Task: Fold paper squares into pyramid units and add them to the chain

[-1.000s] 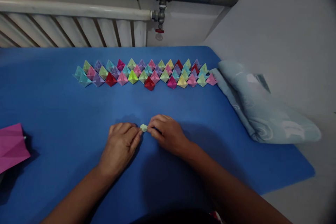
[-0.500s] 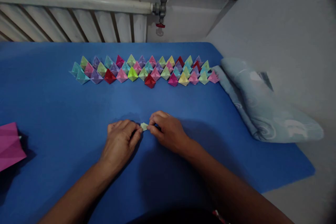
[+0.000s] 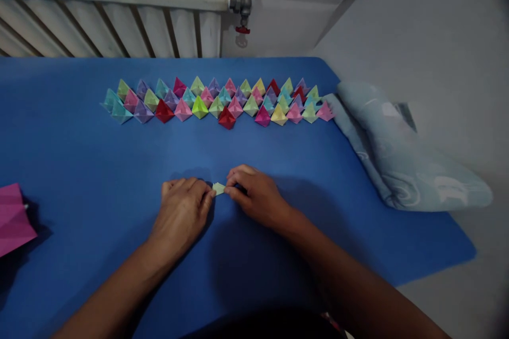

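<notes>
A small pale green folded paper (image 3: 218, 188) is held just above or on the blue tabletop (image 3: 131, 169); I cannot tell which. My left hand (image 3: 185, 201) pinches its left end between thumb and fingers. On the other side, the thumb and forefinger of my right hand (image 3: 254, 190) grip the right end. Both hands cover parts of the paper, so only its middle shows. Beyond them, several folded paper boats (image 3: 199, 108) in green, pink, purple, red, blue and yellow stand in close rows across the table.
At the left edge lies a larger magenta creased paper (image 3: 16, 220). A folded light blue cloth (image 3: 397, 153) rests on the table's right side, against the wall. Behind the table are a white radiator (image 3: 119, 26) and a pipe valve with a red handle (image 3: 242, 29).
The view has tipped slightly downward. Both hands keep their pinch on the green paper, with the right fingers shifted slightly along it; the rows of paper boats stand as before.
</notes>
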Demonstrator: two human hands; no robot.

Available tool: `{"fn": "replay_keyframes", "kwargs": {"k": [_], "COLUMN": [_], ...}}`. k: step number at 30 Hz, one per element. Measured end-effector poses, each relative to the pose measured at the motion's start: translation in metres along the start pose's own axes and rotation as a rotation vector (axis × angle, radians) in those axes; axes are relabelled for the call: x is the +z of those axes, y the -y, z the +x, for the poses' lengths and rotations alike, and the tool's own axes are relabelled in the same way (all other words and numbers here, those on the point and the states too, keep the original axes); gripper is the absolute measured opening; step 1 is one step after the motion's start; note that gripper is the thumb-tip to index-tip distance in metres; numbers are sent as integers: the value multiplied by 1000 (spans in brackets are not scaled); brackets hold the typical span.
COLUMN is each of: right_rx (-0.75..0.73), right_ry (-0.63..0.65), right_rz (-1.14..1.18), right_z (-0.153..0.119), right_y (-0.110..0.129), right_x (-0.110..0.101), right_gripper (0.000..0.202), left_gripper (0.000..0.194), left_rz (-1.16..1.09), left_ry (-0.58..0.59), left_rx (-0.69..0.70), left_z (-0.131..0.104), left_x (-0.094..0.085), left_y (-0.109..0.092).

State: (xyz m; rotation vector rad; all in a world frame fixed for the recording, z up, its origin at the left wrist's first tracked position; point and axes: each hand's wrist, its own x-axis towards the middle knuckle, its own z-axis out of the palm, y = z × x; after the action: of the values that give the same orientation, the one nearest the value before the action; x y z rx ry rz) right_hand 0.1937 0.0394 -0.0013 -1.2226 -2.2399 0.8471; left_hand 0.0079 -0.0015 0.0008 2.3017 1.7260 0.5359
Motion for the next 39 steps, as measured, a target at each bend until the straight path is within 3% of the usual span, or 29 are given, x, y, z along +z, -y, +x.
{"fn": "replay_keyframes", "kwargs": {"k": [18,26,34,39], "right_rx": [108,157,47,100], "right_ry": [20,16,-32,-41], "right_rz": [-143,-105,73,31], "right_z": [4,7,4,6], "right_y": [10,14,5,5], "right_x": [4,1,1,2], "right_gripper": [10,11,13,12], "left_gripper": [24,22,27,30], "left_rz": [68,126,153,184], "left_ry": [-16,-22,148,201], "left_rx": [-40,-22,-110,-143], "left_z": [3,5,8,9], "left_x": [0,1,-9,-13], "left_y": [-5,-3,-10,-13]}}
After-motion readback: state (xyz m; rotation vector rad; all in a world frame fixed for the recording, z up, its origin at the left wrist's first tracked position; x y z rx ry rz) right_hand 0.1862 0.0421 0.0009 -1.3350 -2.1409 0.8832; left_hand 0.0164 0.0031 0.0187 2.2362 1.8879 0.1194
